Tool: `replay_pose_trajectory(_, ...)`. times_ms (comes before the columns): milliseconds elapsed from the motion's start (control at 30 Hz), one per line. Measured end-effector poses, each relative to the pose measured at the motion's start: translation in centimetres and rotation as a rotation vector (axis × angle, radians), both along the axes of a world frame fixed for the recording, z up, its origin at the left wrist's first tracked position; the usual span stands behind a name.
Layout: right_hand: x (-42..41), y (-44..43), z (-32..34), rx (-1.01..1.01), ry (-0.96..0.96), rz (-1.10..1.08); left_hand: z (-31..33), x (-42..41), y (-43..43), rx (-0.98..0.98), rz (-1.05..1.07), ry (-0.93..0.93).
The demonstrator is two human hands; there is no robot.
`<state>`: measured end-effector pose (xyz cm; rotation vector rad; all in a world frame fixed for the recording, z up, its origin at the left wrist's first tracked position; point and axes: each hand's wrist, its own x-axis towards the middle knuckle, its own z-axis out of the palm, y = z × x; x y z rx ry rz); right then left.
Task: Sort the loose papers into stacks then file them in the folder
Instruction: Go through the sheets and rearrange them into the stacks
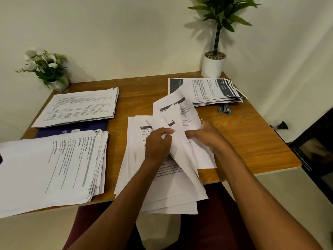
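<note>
A: The unsorted pile of loose papers (162,186) lies right in front of you at the near edge of the surface (252,141), and its lower sheets hang over that edge. Your left hand (158,143) has its fingers curled, pinching a sheet in the middle of the fan. Your right hand (207,136) grips the raised sheets with dark header bands.

B: So I judge you are mid-sort, reading headers and splitting the pile by type. Three stacks are laid out: the table-printed stack (77,109) far left, the plain-text stack (54,168) near left, and the dark-banded stack (207,91) far right.

A: The sheets in your right hand look like the far-right kind. Your next move likely calls for freeing them cleanly from the fan and laying them square on that stack.

B: Filing is not yet begun. The purple folder (72,131) shows between the two left stacks and seems pinned under the far one, so you will probably need to lift that stack off first.
</note>
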<state>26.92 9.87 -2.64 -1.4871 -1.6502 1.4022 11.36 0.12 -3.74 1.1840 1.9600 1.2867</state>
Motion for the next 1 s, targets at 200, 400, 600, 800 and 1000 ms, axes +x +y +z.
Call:
replay_pose_trajectory(200,0.1,-0.8,0.4,0.048,-0.008,0.053,1.2,0.5,0.2,-0.055,-0.014,-0.122)
replay_pose_trajectory(400,0.1,-1.2,0.4,0.077,-0.023,0.089,1.4,0.2,0.2,-0.115,-0.083,-0.166)
replay_pose_trajectory(600,0.1,-0.8,0.0,0.078,-0.043,0.081,0.9,-0.4,0.2,-0.099,-0.076,-0.209)
replay_pose_trajectory(800,0.4,-0.5,-0.3,0.038,0.016,0.014,1.0,-0.6,0.3,-0.139,0.009,-0.275)
replay_pose_trajectory(1000,2.5,1.1,0.2,0.078,-0.004,-0.141,1.4,-2.1,0.1,-0.136,0.06,-0.299)
